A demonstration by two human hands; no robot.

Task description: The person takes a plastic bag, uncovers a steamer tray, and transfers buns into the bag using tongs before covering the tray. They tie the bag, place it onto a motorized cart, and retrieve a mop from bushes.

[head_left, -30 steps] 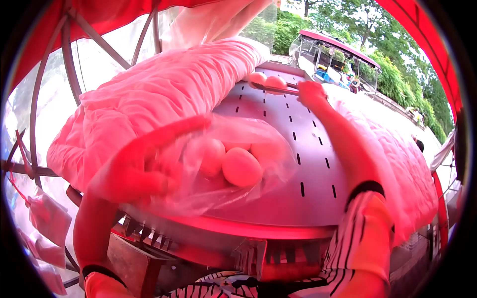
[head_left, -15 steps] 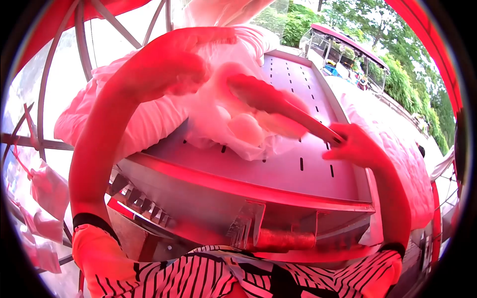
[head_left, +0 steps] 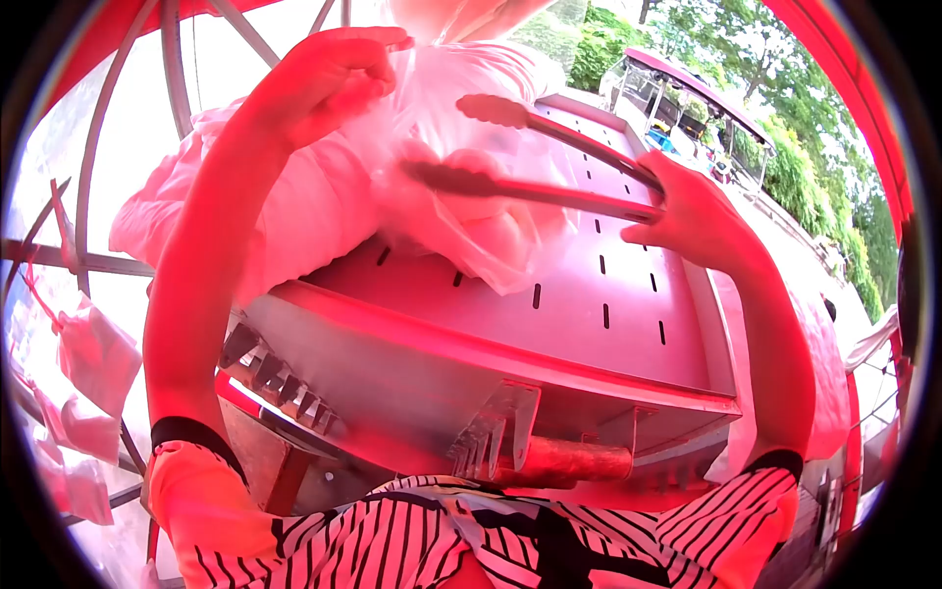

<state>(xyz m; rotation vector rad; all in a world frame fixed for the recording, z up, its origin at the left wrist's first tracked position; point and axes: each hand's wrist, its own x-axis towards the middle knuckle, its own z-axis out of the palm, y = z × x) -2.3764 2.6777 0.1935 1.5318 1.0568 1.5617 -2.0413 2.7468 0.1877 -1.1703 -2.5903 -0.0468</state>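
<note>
While left hand [head_left: 339,83] clasps upper edge of plastic bag [head_left: 491,245] over slotted tray [head_left: 633,344], tongs [head_left: 579,199], arms apart, cross bag's front, clasped by right hand [head_left: 692,211]; steady bag, tips clear of film advisable.

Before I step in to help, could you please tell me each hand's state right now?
Left hand: fingers curled by the clear plastic bag; grip cannot be told.
Right hand: closed on long metal tongs, their arms spread.
</note>
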